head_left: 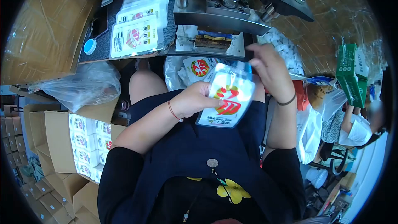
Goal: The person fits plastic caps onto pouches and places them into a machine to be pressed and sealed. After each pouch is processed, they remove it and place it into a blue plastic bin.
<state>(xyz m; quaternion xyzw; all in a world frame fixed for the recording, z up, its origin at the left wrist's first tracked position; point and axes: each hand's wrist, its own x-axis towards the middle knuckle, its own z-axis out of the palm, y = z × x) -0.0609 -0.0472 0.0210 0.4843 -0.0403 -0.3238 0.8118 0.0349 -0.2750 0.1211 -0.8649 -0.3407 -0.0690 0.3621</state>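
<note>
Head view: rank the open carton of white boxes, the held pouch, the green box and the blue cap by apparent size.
1. open carton
2. pouch, though nearness to the camera enlarges it
3. green box
4. blue cap

Grey-matted bench [103,41], top left: row of white printed packets [134,35] lying flat and overlapping toward the back, with a round blue-and-white cap [89,46] just beside the nearest packet and a dark flat device [99,23] near the mat's left edge. Sealing machine [226,0] stands at the bench's right. Floor, left: open cardboard carton [56,141] packed with small white boxes [85,143].
</note>
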